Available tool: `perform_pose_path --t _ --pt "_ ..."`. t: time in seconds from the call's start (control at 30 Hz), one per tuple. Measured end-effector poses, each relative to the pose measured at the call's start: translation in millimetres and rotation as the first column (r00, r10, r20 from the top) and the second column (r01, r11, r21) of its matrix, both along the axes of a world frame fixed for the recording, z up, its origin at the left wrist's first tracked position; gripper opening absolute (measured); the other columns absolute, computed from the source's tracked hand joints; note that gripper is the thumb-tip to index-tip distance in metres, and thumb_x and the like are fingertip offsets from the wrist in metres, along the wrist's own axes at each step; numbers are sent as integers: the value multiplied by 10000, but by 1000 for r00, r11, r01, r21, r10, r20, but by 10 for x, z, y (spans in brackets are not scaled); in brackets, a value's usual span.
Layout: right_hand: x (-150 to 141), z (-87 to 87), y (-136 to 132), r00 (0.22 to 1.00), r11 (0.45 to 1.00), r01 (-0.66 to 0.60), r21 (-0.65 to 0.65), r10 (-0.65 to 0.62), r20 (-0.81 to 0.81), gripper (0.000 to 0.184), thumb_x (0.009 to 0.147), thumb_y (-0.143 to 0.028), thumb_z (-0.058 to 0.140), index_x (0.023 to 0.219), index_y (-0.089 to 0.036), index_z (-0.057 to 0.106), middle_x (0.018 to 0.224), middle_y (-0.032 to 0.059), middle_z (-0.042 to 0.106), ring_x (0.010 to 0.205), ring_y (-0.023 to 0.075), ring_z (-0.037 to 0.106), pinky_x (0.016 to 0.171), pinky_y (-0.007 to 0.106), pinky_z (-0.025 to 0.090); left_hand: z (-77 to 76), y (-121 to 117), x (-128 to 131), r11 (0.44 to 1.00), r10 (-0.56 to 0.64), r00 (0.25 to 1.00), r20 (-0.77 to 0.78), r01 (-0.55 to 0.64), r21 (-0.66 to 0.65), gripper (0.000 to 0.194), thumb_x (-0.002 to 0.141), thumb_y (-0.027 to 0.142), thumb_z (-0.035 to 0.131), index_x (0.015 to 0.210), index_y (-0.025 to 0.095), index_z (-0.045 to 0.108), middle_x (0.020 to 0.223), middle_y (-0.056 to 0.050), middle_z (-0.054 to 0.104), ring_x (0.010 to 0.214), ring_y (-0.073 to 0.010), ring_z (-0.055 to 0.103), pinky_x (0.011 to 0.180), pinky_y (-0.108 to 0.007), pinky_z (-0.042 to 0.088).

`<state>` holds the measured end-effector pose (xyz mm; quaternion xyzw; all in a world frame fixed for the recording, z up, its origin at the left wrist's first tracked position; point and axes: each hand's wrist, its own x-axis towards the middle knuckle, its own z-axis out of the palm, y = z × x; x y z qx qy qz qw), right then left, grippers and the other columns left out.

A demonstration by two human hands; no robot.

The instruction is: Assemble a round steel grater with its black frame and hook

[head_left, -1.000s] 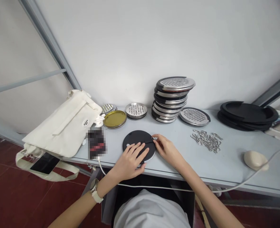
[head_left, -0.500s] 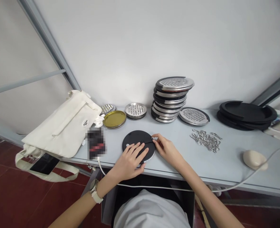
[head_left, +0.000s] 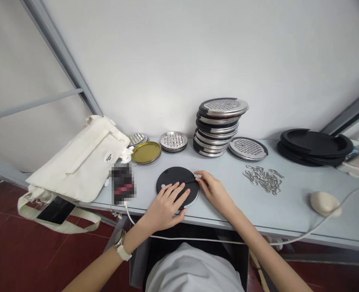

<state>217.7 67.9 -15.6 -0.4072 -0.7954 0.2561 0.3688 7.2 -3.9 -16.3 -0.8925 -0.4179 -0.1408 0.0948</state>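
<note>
A round black disc [head_left: 175, 179] lies flat on the grey table [head_left: 234, 202] near its front edge, with a metal rim showing under it. My left hand [head_left: 165, 206] rests flat on the disc, fingers spread. My right hand [head_left: 213, 190] is at the disc's right edge, its fingertips pinched on a small metal clip [head_left: 197, 176]. A thin wire runs across the disc from that clip toward my left fingers.
A tall stack of perforated metal discs with black rims [head_left: 220, 125], a single such disc [head_left: 248, 148], smaller metal discs [head_left: 174, 141], gold lids [head_left: 146, 152], a pile of metal clips [head_left: 263, 178], black trays [head_left: 315, 145], a white bag [head_left: 82, 162], a phone [head_left: 56, 210], a mouse [head_left: 324, 202].
</note>
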Motion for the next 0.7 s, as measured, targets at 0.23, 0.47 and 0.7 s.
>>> perform_pose_path --t 0.23,0.47,0.7 --pt "-3 -21 29 999 999 -26 47 25 31 272 961 -160 352 1134 -197 559 1015 105 615 918 219 617 829 364 497 -2 -2 2 1000 -5 1000 0 5 12 541 914 298 451 1430 148 389 1476 -120 380 1356 -295 342 1082 -464 297" --pt "3 -8 -1 997 999 -36 0 36 71 257 967 -192 367 1182 -176 508 1063 125 637 930 228 629 832 381 502 7 -6 4 1000 -3 1000 7 3 21 545 908 301 462 1427 150 393 1471 -126 387 1348 -297 359 1073 -468 319" --pt "15 -5 2 996 999 -41 8 40 75 238 973 -210 367 1160 -188 514 1061 122 653 938 232 646 824 375 508 23 -11 7 1000 -5 1000 6 5 9 544 909 295 460 1428 148 390 1472 -123 386 1353 -296 350 1081 -467 310"
